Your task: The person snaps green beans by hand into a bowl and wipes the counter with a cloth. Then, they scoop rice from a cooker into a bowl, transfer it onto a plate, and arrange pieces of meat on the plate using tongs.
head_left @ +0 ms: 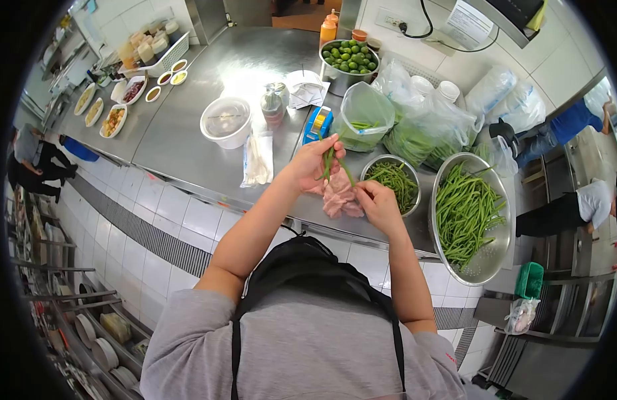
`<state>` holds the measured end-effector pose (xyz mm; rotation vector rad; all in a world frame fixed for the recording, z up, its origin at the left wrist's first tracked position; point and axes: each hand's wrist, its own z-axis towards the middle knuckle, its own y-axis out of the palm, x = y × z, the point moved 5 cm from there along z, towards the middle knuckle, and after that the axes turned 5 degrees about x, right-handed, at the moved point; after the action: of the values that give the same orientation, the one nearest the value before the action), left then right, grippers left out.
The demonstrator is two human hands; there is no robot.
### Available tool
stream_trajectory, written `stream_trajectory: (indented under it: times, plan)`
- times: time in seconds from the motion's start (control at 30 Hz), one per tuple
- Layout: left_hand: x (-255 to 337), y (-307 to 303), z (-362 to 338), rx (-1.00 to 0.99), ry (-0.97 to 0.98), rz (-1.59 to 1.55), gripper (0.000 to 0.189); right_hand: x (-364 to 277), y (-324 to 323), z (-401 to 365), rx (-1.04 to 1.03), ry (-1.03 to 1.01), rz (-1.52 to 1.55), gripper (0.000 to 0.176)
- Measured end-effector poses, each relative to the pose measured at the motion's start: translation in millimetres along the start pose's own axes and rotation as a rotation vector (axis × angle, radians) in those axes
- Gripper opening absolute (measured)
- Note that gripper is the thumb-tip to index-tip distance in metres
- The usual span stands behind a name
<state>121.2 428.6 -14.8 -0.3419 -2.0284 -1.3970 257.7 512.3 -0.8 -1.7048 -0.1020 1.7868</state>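
My left hand (320, 161) is closed around a few green beans (329, 160) above the counter's front edge. My right hand (379, 205) pinches at the lower end of a bean near a crumpled pink cloth (340, 196) that lies below both hands. Just right of the cloth, a small round metal bowl (418, 197) holds short bean pieces. Farther right, a big metal colander (507, 230) carries many whole green beans (465, 213). Behind my hands stands a clear plastic container (367, 110) with some green pieces inside.
A blue tape dispenser (318, 125), a lidded white tub (226, 123) and a packet (258, 160) lie to the left. At the back are a pot of limes (350, 59) and bags of greens (432, 130). Small filled dishes (114, 121) line the far left. Other people (582, 207) stand at the right and left.
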Motion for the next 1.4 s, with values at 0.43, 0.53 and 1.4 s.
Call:
stream_trajectory:
  times: [0.43,0.53,1.4]
  plan:
    - [8,11,-24,0.381,0.366,-0.212,0.014,-49,22,28,0.28,-0.21,-0.117,0.008]
    - [23,7,-36,0.484,0.52,-0.29,0.014,-57,34,29,0.224,-0.288,-0.137,0.009]
    - [4,41,-21,0.152,0.588,-0.288,0.02,-67,-18,-1,0.341,-0.263,-0.122,0.014]
